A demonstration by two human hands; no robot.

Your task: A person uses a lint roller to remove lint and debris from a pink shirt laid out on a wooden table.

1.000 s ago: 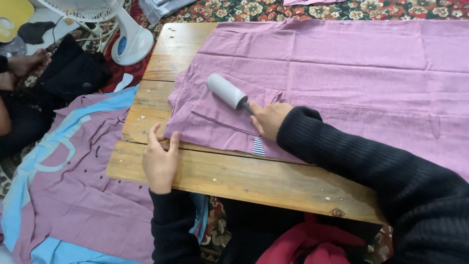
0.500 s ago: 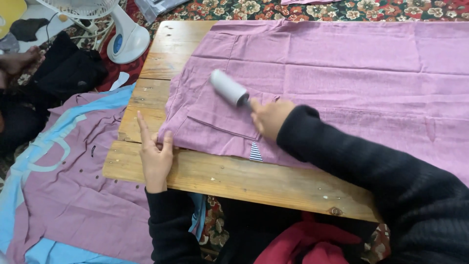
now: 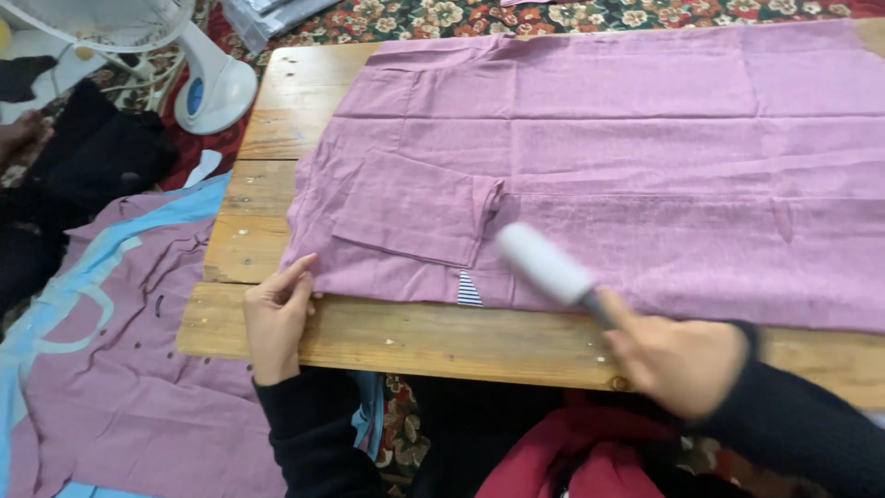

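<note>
Mauve garment (image 3: 627,157) under lint roller (image 3: 544,263), right hand (image 3: 678,360) gripping handle, left hand (image 3: 274,314) flat at hem

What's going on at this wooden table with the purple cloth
A person is running a lint roller over a mauve garment spread flat on a wooden table. The right hand holds the roller's handle near the garment's front edge, beside a small striped tag. The left hand presses down the garment's corner at the table edge. A white fan base stands on the floor.
</note>
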